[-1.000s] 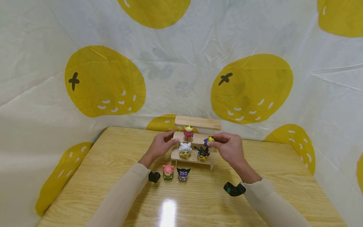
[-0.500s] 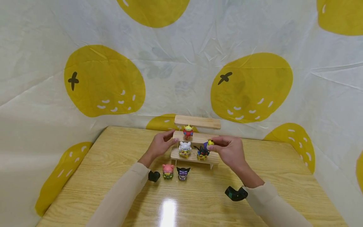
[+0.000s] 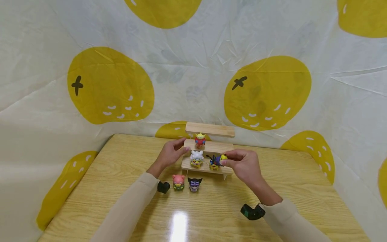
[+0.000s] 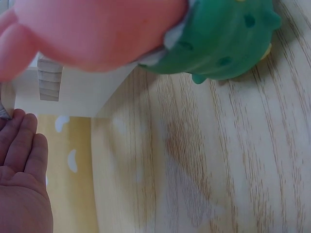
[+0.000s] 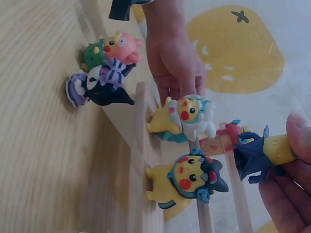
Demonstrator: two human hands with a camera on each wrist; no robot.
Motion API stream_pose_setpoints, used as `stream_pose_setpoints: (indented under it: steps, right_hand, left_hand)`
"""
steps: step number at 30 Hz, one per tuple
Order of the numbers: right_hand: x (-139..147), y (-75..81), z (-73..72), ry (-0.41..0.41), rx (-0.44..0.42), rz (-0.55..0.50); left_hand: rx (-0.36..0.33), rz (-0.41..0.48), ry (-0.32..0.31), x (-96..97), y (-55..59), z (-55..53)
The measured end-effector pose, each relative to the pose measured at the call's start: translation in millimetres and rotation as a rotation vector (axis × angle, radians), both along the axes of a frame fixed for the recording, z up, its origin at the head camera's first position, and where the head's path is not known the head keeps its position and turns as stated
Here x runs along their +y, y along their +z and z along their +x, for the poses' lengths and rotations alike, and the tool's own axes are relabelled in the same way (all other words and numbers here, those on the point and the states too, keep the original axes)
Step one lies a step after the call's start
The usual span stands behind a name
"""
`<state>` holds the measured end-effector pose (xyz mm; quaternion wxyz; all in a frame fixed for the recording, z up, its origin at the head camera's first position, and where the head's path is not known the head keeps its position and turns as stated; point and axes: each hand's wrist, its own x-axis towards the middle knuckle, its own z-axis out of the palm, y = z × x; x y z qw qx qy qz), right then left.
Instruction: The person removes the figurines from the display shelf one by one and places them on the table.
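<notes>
Left hand point(image 3: 169, 153) pinches left end of wooden shelf's point(image 3: 217, 146) middle tier, thumb on near side; if it shoves or slackens, shelf could skid and tip the white-hooded figure point(image 3: 197, 159) (lowest tier) or red figure point(image 3: 200, 140) (middle tier). Further right, black-eared figure point(image 3: 214, 163) looks likeliest to get knocked: yellow-and-purple figure point(image 5: 269, 151) hangs right by it, off the shelf, yellow end pinched between thumb and fingers of right hand point(image 3: 246, 164). Small hold, so a slip or twist could drop it. Views: left wrist has left fingers fairly straight at the wood's end, plus pink figure point(image 4: 107, 31) close up; right hand isn't in it. Head overlaps yellow-and-purple with black-eared, can't tell contact there; right wrist shows a gap, dark part downward. Only head gives both sleeves and the whole layout.
</notes>
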<state>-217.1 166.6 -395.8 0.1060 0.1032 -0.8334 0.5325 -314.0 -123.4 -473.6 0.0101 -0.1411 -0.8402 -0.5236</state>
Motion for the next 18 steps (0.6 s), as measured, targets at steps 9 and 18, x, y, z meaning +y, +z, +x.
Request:
stream_pose_setpoints:
  steps: [9, 18]
  right_hand:
    - [-3.6, -6.0, 7.9, 0.007, -0.058, -0.041]
    - [-7.9, -11.8, 11.7, -0.016, -0.093, -0.014]
  left_hand:
    - [-0.003, 0.013, 0.002, 0.8, -1.5, -0.1]
    - [0.004, 0.011, -0.006, 0.7, -0.3, 0.6]
